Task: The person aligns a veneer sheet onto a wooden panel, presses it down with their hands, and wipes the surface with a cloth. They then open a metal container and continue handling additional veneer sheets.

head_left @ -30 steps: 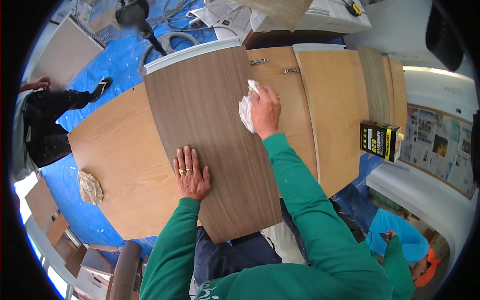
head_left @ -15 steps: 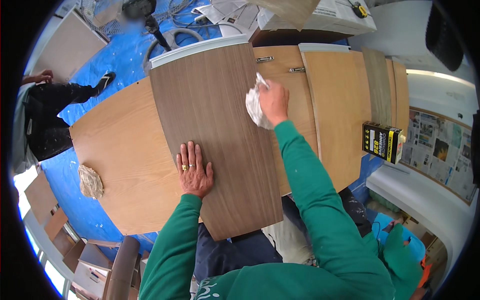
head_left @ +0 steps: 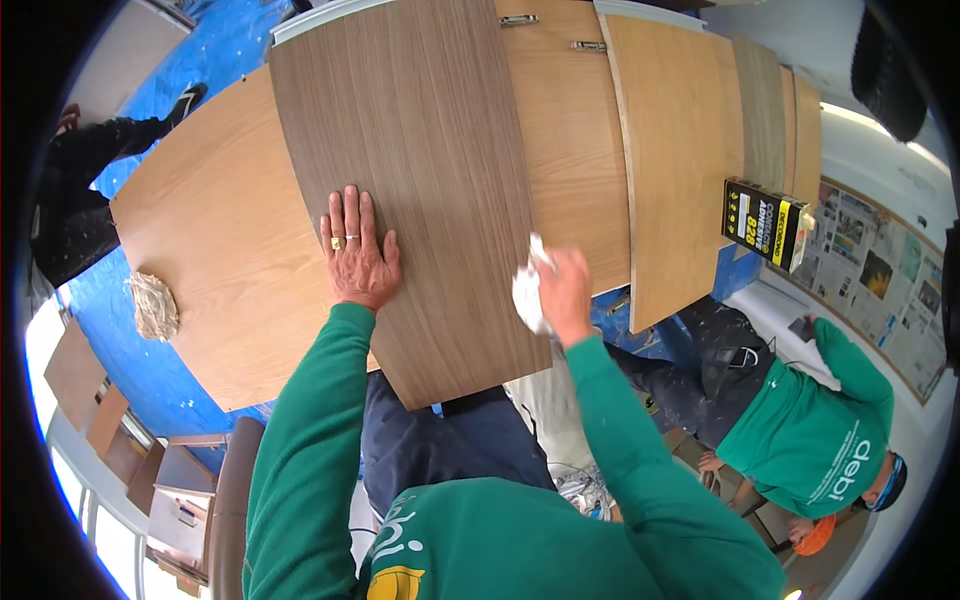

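A brown wood-grain panel (head_left: 430,130) lies lengthwise in front of me, over lighter wood boards. My left hand (head_left: 360,265) rests flat on its left part, fingers stretched out and wearing two rings. In my right hand (head_left: 566,292) is a crumpled white cloth (head_left: 527,300), held at the panel's right edge near its front end. The hand is slightly blurred, and whether the cloth touches the panel's edge is hard to tell. A pale wood board (head_left: 220,200) sticks out on the left side, and another (head_left: 570,130) on the right carries metal hinges (head_left: 588,46).
A black and yellow rectangular can (head_left: 765,222) stands on the boards at right. A crumpled beige rag (head_left: 153,306) lies at the left board's edge. Blue sheeting (head_left: 140,370) covers the floor. One person's legs (head_left: 90,180) show at left; a person in green (head_left: 800,425) bends down at right.
My right hand with the cloth has moved nearer along the panel's right edge. My left hand stays flat in place. The view has shifted, and the person at right shows more fully.
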Motion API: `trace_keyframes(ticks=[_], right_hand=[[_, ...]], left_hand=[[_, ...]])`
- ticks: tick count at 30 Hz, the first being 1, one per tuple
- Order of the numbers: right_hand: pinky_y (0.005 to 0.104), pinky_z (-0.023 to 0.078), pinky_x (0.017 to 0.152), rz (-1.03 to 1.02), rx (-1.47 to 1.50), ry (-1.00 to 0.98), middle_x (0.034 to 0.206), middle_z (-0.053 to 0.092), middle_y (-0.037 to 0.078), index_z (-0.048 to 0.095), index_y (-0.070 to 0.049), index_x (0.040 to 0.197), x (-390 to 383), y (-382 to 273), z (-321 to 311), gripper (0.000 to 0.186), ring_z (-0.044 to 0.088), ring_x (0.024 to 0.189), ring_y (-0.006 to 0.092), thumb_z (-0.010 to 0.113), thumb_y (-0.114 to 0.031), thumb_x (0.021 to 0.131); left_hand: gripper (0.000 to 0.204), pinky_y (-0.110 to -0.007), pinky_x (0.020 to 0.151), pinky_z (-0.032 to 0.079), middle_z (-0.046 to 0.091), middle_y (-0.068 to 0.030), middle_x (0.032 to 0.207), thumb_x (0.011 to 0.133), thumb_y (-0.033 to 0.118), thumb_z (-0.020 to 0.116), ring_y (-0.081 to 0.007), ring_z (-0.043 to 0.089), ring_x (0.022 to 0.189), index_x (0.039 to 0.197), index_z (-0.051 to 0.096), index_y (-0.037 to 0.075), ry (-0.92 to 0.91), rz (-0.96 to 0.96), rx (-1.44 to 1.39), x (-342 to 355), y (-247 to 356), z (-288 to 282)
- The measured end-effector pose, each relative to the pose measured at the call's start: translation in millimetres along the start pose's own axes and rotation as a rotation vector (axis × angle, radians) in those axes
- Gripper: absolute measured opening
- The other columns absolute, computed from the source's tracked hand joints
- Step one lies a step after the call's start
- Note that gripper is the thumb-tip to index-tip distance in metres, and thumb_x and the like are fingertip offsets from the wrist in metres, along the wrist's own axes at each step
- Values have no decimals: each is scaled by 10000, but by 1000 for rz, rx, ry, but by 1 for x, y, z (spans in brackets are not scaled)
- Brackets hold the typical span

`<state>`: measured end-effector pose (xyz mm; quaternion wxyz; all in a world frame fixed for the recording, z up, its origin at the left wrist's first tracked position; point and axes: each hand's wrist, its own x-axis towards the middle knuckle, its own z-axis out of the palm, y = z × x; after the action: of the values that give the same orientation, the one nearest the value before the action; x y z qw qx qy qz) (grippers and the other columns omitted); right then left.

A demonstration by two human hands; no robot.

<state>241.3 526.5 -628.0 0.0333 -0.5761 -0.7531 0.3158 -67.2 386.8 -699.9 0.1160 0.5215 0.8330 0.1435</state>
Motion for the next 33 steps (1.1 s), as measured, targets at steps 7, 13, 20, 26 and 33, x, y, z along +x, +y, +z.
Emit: trace_keyframes(ticks=[7,13,20,26,33], right_hand=[[563,410,1231,-268,-259,52,1635,512,207,570,-70,1584,-93,-33,-21,658,484,1528,415,771,-144,962],[606,255,1323,-649,-410,-141,1732,425,163,539,-144,1633,-81,36,48,641,353,1638,361,640,-389,1049],[604,248,1317,-697,-402,28,1733,424,159,547,-176,1628,80,-66,56,605,365,1621,345,584,-421,1077],[618,358,1200,-735,-503,325,1544,566,131,597,-153,1554,247,-140,74,606,505,1455,345,650,-436,1021],[603,345,1203,-634,-363,256,1560,548,132,583,-120,1564,205,-129,82,634,493,1453,350,660,-414,1007]], left_hand=[[743,-580,1372,146,228,-130,1837,1096,360,544,-376,156,1706,1731,311,52,-14,-8,33,-2,0,-1],[745,-582,1374,133,210,-136,1841,1097,362,529,-378,134,1710,1729,307,35,-25,2,53,0,2,-1],[746,-593,1368,145,237,-153,1830,1094,370,534,-400,159,1702,1722,321,28,-11,-10,48,-2,1,0],[711,-594,1357,182,308,-150,1804,1092,379,544,-395,205,1691,1700,387,45,-2,-1,33,-3,2,-3],[714,-584,1357,184,313,-111,1810,1098,403,547,-373,214,1692,1710,386,73,66,11,37,-2,-5,6]])
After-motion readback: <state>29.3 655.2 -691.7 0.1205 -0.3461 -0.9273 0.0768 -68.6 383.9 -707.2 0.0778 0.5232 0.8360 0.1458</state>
